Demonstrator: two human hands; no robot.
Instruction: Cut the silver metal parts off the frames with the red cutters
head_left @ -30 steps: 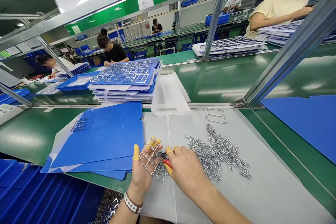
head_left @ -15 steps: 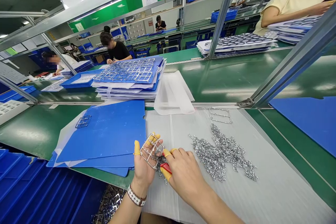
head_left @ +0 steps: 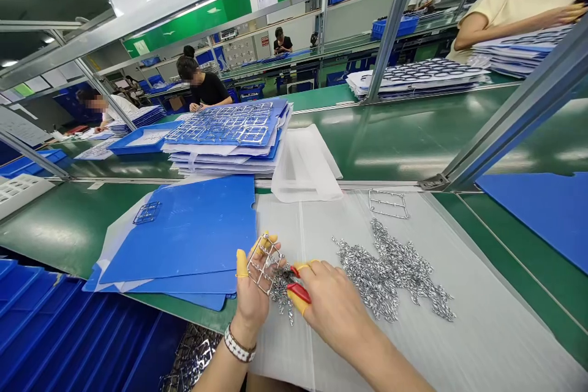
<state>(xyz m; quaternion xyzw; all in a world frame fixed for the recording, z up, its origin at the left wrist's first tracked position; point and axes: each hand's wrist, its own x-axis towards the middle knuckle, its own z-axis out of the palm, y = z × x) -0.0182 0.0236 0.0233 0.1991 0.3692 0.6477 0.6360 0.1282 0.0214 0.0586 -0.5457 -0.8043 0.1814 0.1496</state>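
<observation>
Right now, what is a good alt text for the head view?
A person's left hand holds a metal frame while the right hand grips a red-handled tool; twisted silvery pieces lie heaped on a grey sheet, right of blue boards.

L fingers [head_left: 241,264] hold frame [head_left: 263,267], R fingers [head_left: 301,305] red tool [head_left: 299,292].

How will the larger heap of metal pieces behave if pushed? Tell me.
The larger heap of metal pieces would probably spread rather than move as one, since its pieces look loose and separate. They may slide easily, their surfaces being shiny. Rolling far seems unlikely: they look elongated, not round.
</observation>
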